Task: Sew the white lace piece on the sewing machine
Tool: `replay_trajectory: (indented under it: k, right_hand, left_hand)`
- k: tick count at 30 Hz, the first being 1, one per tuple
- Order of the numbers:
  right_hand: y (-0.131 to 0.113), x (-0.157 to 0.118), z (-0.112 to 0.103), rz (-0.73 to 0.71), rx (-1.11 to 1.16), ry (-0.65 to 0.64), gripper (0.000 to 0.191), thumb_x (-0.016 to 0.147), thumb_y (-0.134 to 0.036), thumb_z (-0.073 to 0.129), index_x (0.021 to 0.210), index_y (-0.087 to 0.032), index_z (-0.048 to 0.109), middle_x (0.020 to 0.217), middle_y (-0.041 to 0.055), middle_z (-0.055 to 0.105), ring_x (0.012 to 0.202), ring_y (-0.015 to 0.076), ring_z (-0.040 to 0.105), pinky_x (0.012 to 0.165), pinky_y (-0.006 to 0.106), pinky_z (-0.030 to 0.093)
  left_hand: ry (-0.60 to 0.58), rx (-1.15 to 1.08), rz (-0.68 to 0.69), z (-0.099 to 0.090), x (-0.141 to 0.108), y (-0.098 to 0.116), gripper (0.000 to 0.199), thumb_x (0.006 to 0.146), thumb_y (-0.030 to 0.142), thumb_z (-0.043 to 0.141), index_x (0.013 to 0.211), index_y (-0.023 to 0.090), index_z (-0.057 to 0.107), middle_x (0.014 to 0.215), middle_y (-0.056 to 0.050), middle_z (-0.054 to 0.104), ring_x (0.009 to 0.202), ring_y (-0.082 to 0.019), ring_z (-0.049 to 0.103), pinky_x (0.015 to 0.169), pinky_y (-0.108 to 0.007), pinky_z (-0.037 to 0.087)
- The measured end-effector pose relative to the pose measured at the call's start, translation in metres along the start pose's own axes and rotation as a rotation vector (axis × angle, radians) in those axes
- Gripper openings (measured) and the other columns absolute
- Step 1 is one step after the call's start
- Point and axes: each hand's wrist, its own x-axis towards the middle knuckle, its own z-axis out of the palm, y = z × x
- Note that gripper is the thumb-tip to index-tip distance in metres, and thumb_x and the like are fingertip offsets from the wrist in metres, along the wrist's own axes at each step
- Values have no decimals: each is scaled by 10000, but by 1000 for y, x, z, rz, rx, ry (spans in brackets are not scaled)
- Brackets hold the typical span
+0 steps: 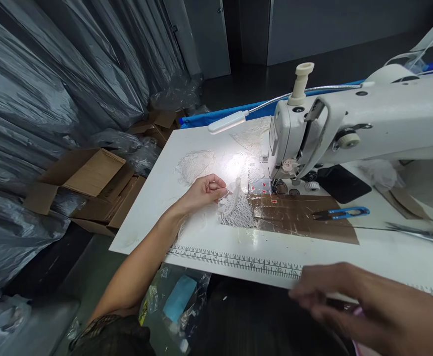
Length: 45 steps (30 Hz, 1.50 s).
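My left hand (209,192) is closed in a pinch at the upper edge of a piece of white lace (236,212), which lies left of the brown tape on the sewing table. The white sewing machine (283,128) stands to the right of this hand, its needle area beyond the lace. Over the table's front edge hangs my right hand (335,296), smeared by motion; whether its fingers hold anything cannot be made out. Another lace piece (197,165) rests behind my left hand, under the lit white lamp (228,121).
Blue thread snips (344,213) lie on the brown tape (294,220). Scissors (424,233) are at the right. A printed ruler (234,259) runs along the front edge of the table (149,207). Cardboard boxes (93,173) and grey plastic sheeting (53,89) stand at the left.
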Motion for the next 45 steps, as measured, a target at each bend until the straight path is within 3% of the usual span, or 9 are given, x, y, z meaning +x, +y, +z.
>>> replay_trajectory:
  k: [8,13,17,20,24,30,36,40,45]
  right_hand:
    - [-5,81,-16,0,-149,131,313,922,-394,478,1163,-237,601,1092,59,666,917,204,633,763,316,503]
    - [-13,136,-11,95,-364,252,351,945,-458,374,903,-198,606,786,70,646,606,180,553,547,316,375]
    - [-12,162,0,214,-616,370,271,887,-449,485,880,-195,578,967,123,629,780,254,570,527,306,292]
    - [-6,161,1,193,-583,352,206,884,-365,467,800,-206,567,938,103,619,768,243,556,531,311,290]
    - [-6,153,-6,180,-257,377,183,852,-341,497,735,-205,535,724,40,599,606,164,511,552,314,359]
    - [-7,149,-16,297,349,351,114,802,-288,620,777,-186,573,623,17,594,559,133,552,499,263,468]
    - [11,140,-31,451,868,248,134,812,-279,682,796,-156,632,791,71,665,663,118,633,617,235,597]
    - [12,140,-29,425,809,252,212,804,-352,693,753,-153,637,777,77,666,647,123,630,609,251,598]
    - [7,143,-20,364,383,264,236,671,-341,776,755,-172,634,713,37,645,595,131,585,515,264,502]
  left_hand:
    - [-77,10,9,11,4,12,226,805,306,677,934,144,585,721,-9,631,637,-92,592,598,-225,482]
    - [-131,84,124,13,15,20,199,848,288,608,966,130,578,765,-24,624,666,-88,586,597,-219,475]
    - [-25,404,201,-6,17,16,190,891,293,528,987,141,588,875,-54,645,743,-115,594,676,-265,485]
    - [83,771,208,-31,6,4,179,885,316,534,939,164,610,959,-62,635,854,-167,586,763,-321,467]
    - [-92,848,161,-51,-16,-17,228,846,407,597,939,200,622,978,-49,598,893,-195,559,758,-322,451]
    - [-126,854,267,-44,-30,-28,244,941,392,437,823,200,530,906,-43,569,852,-188,526,764,-323,429]
    - [-139,802,193,-42,-22,-20,239,957,425,397,927,213,504,985,-46,609,804,-168,572,715,-303,453]
    - [-142,866,162,-50,-21,-21,331,861,523,545,994,220,552,1046,-65,599,886,-199,587,744,-308,488]
    - [-127,897,36,-54,-24,-21,344,813,537,596,889,202,604,711,-15,602,605,-150,554,529,-245,418]
